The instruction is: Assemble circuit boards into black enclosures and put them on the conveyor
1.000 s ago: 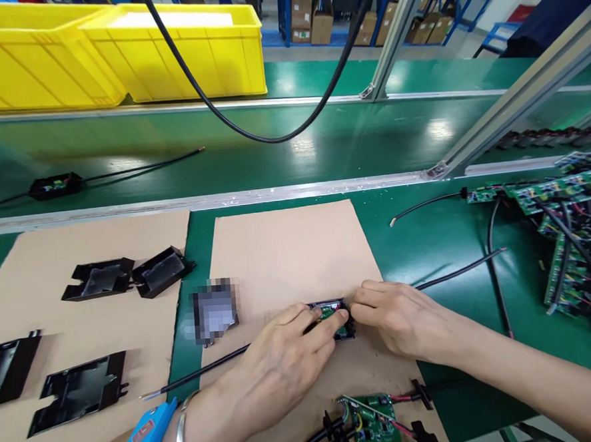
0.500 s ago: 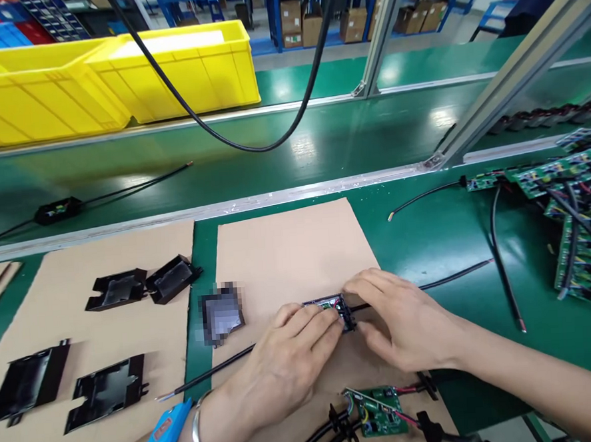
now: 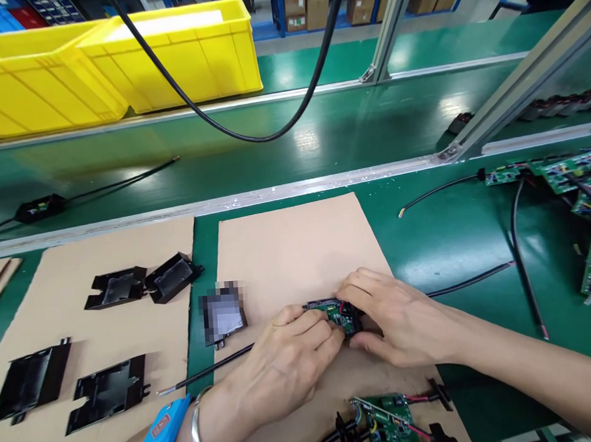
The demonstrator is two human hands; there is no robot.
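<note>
In the middle of the cardboard, a green circuit board (image 3: 337,312) sits in a small black plastic case (image 3: 321,304), partly covered by my fingers. My left hand (image 3: 288,355) is closed over its left and near side, fingertips pressing on the board. Thumb and fingers of my right hand (image 3: 396,315) pinch the right end, where a black cable (image 3: 472,279) runs out to the right. Another cable (image 3: 207,372) emerges left from under my left hand. Close in front lies a second circuit board (image 3: 388,419) with black and red wires attached.
Several open black cases (image 3: 108,392) lie on the left cardboard (image 3: 167,342); a partly pixelated one (image 3: 224,315) is beside my left hand. Boards with cables (image 3: 568,174) are piled at right. Yellow bins (image 3: 190,61) stand behind, and a black cable (image 3: 265,138) hangs in front.
My right fingers have closed in over the case's right end, and more of the board shows between my hands. The view has shifted slightly.
</note>
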